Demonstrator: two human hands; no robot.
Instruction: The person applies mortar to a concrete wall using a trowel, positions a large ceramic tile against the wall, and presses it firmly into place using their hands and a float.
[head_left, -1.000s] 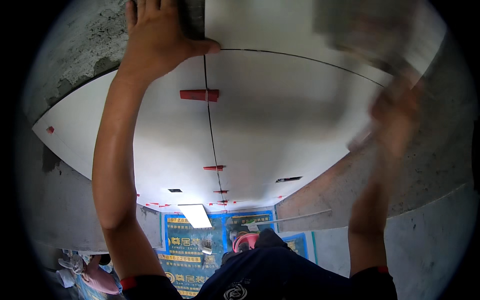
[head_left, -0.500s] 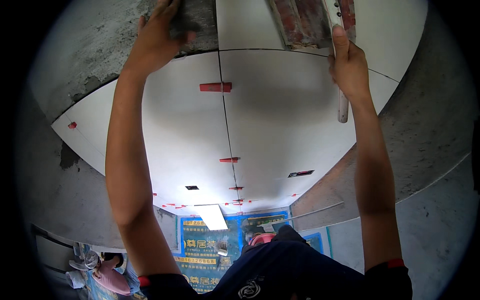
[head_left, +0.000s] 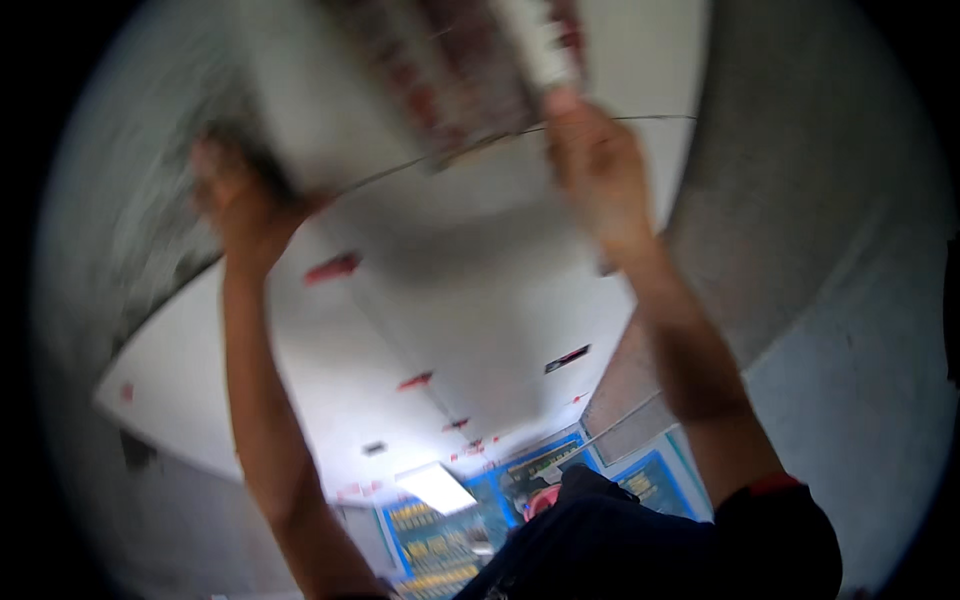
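My right hand (head_left: 605,185) grips a white bar-shaped handle (head_left: 538,45), thumb laid along it. Beside that handle is a grooved red-and-grey piece (head_left: 455,70) at the top of the view, over the upper white tile; blur hides whether the two are joined. My left hand (head_left: 245,205) is raised at the boundary of the rough grey cement wall (head_left: 130,200) and the white tiles (head_left: 470,320), thumb stretched out and fingers apart, holding nothing visible. A red wedge (head_left: 332,268) sits across the tile joint just below and right of it.
More red wedges (head_left: 415,381) follow the joint downward. A dark cut-out (head_left: 568,359) opens in the right tile, a smaller one (head_left: 373,448) in the left. Blue-edged printed sheeting (head_left: 430,545) covers the floor, near a bright white panel (head_left: 438,488). Bare grey wall (head_left: 800,250) stands at right.
The view has swung and blurred. In the picture, both hands appear lower and further left, and the white handle has shifted left with my right hand. The person at lower left is out of view.
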